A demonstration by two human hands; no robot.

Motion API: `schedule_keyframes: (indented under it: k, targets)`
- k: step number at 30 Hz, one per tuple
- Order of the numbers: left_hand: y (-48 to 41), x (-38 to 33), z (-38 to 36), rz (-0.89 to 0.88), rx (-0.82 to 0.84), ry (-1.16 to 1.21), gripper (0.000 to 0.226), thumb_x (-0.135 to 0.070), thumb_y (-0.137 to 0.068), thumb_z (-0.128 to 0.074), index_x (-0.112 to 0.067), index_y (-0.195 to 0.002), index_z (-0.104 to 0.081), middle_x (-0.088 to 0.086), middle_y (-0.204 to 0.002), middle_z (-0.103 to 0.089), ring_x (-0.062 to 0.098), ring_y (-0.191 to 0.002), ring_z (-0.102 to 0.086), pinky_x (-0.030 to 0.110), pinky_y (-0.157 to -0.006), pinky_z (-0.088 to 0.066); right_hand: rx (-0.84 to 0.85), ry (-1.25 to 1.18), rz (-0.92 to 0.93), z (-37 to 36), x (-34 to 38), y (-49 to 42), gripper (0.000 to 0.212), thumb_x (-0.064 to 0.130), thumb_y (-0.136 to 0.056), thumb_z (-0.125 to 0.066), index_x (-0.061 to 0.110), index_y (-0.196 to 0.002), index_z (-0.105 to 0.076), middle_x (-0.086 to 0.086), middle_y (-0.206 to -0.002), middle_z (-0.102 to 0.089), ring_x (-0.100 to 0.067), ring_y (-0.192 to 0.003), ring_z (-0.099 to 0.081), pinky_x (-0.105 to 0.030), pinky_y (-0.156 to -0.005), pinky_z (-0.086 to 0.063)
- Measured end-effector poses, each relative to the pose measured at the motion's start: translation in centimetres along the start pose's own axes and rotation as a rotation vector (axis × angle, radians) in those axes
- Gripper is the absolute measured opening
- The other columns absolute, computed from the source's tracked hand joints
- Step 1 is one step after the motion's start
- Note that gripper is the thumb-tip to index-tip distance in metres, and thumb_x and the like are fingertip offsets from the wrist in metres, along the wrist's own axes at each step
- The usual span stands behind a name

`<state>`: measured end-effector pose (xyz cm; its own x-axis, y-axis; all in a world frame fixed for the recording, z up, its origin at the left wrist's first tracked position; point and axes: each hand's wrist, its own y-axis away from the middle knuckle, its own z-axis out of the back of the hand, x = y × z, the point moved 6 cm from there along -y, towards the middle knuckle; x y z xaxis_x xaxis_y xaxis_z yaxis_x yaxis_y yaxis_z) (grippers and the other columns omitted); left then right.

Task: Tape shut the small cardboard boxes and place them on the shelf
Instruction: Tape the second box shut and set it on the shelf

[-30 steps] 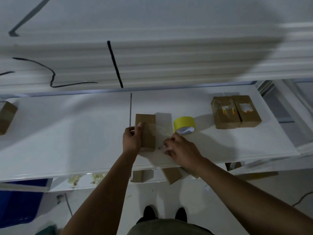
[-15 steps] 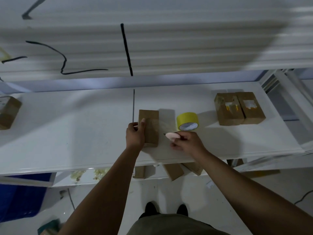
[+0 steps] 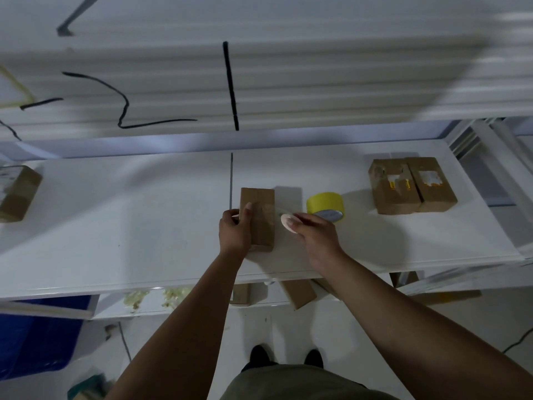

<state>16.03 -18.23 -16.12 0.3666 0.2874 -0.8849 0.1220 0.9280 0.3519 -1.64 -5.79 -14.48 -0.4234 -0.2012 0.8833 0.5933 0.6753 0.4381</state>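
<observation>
Near tabletop (image 3: 115, 226) front edge, your left grip (image 3: 234, 230) clasps the box (image 3: 261, 203), long axis pointing away; right grip (image 3: 315, 235) alongside pinches tape roll (image 3: 288, 223).

Open table (image 3: 115, 226) stretches across the left of the frame, between the edge box (image 3: 16, 193) and the centre box (image 3: 261, 223) gripped by the left hand (image 3: 233, 232). Right of it, the right hand (image 3: 317, 238) (pinching a pale disc (image 3: 288, 223)) crowds the yellow tape roll (image 3: 323, 202); a bare strip separates that from the paired boxes (image 3: 412, 184). An upper shelf (image 3: 259, 82) overhangs behind.
</observation>
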Motion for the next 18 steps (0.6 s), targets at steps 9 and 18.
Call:
schedule_keyframes:
  k: [9, 18]
  targets:
    - [0.0, 0.1, -0.1, 0.004, -0.011, 0.004, 0.063, -0.062, -0.1, -0.056, -0.013, -0.139, -0.053, 0.009, -0.125, -0.066, 0.026, -0.108, -0.068, 0.039, -0.088, -0.061, -0.031, 0.454, 0.185, -3.0, 2.1, -0.4, 0.026, 0.029, -0.102, -0.062, 0.017, -0.089, -0.044, -0.012, -0.062, -0.064, -0.019, -0.035, -0.06, -0.03, -0.036, -0.051]
    - [-0.1, 0.1, -0.3, 0.006, -0.007, 0.026, 0.063, -0.061, -0.101, -0.055, -0.01, -0.139, -0.053, 0.012, -0.129, -0.064, 0.029, -0.113, -0.067, 0.046, -0.096, -0.061, 0.029, 1.065, 0.5, -3.3, 3.0, 0.5, 0.024, 0.016, -0.096, -0.06, 0.015, -0.086, -0.038, 0.004, -0.058, -0.038, -0.03, -0.058, -0.048, -0.032, -0.05, -0.026]
